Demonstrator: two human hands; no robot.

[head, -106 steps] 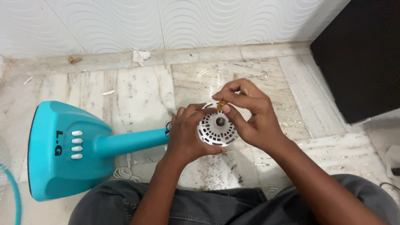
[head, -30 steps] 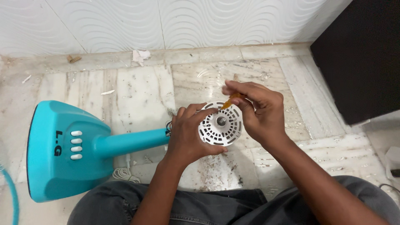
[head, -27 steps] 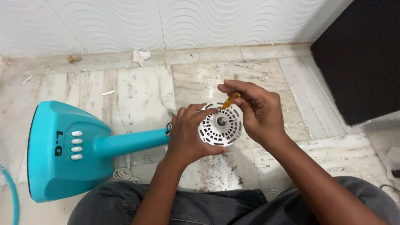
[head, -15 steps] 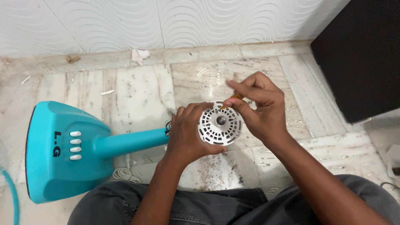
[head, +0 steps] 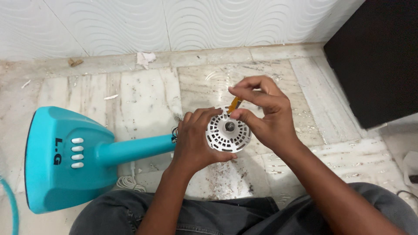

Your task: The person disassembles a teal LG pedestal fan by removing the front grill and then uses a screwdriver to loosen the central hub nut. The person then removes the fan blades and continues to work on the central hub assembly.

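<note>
Fingers (head: 197, 119) of the left hand (head: 196, 141) wrapped snugly round the white motor housing (head: 227, 132), thumb under its lower edge, holding it up off the marble floor (head: 143, 98) at the end of the teal fan stem (head: 135, 148). Fingertips (head: 237, 92) of the right hand (head: 265, 115) pinched narrow on a small orange-handled tool (head: 234, 105), most likely a little screwdriver, tip set against the upper rim of the housing beside the slotted vents. Housing round, white, pierced with many slots around a dark centre hub; probably thin moulded plastic, so light and stiff but easy to crack at the vent ribs, hence best gripped round the solid outer wall as the left hand does, not by the ribs. Weight behind it likely greater than it looks, given the motor inside and the stem leading to the broad teal base (head: 65, 159) lying on its side to the left. Tool slim and smooth, apt to slip unless pinched close to the tip. Dust and scraps scattered over the floor, a coil of white cord (head: 128, 183) near the base, a dark cabinet (head: 374, 56) at the right.
</note>
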